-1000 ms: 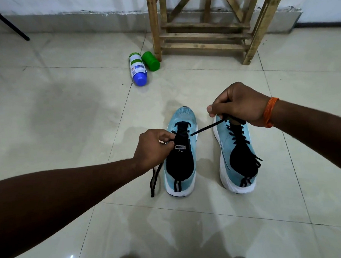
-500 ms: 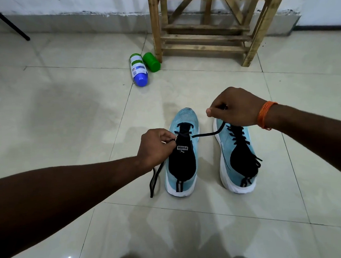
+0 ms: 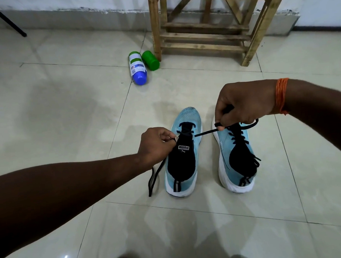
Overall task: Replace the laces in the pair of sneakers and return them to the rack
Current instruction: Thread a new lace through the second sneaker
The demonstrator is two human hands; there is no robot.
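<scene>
My left grip [image 3: 156,144] pinches the lace [image 3: 204,132] at the eyelets of the left sneaker [image 3: 184,162]. My right grip [image 3: 244,102] pinches its other end over the right sneaker [image 3: 224,151].

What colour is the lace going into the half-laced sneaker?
Black; the flat black lace shows best in the head view, against the light-blue knit sneaker.
</scene>
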